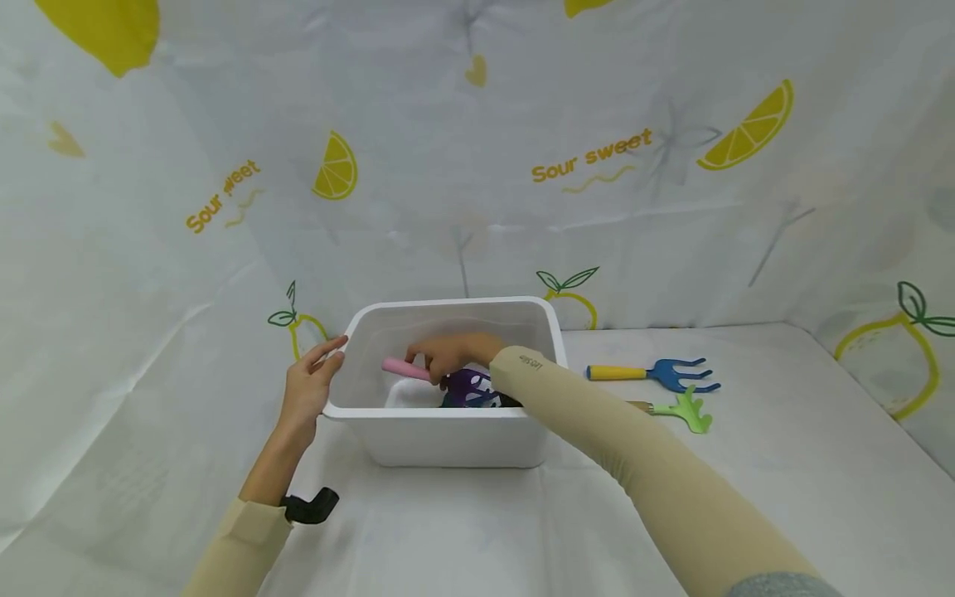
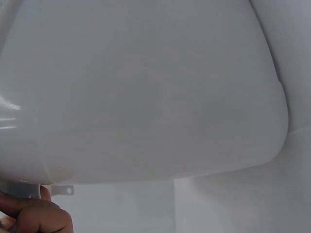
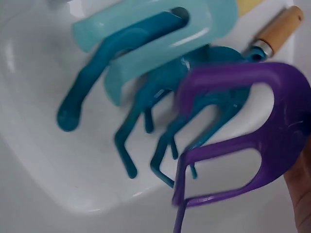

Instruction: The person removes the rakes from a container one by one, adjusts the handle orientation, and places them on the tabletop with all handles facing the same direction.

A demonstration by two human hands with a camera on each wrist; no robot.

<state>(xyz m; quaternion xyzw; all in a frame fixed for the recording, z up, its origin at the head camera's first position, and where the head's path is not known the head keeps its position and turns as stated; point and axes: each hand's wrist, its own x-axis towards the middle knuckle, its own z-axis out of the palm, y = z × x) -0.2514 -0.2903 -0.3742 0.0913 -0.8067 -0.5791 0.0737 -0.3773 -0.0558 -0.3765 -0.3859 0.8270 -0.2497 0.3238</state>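
A white plastic bin (image 1: pixel 455 439) stands on the table, its near wall hiding part of what lies inside. At its left rim my left hand (image 1: pixel 302 394) holds the edge; in the left wrist view, bent fingers (image 2: pixel 43 218) show beside the bin's wall. Reaching into the bin, my right hand (image 1: pixel 443 356) grips the pink handle (image 1: pixel 405 369) of a purple hand rake (image 3: pixel 286 121). Under the purple tines lie teal hand rakes (image 3: pixel 146 97), one with a wooden handle (image 3: pixel 282 29), and a light aqua pronged tool (image 3: pixel 204 24).
Right of the bin lie a blue hand fork (image 1: pixel 671 375) with a yellow handle and a green hand rake (image 1: pixel 690 409), partly hidden by my right sleeve (image 1: pixel 597 423). A lemon-printed cloth (image 1: pixel 418 232) hangs behind. A black strap (image 1: pixel 309 506) sits at my left wrist.
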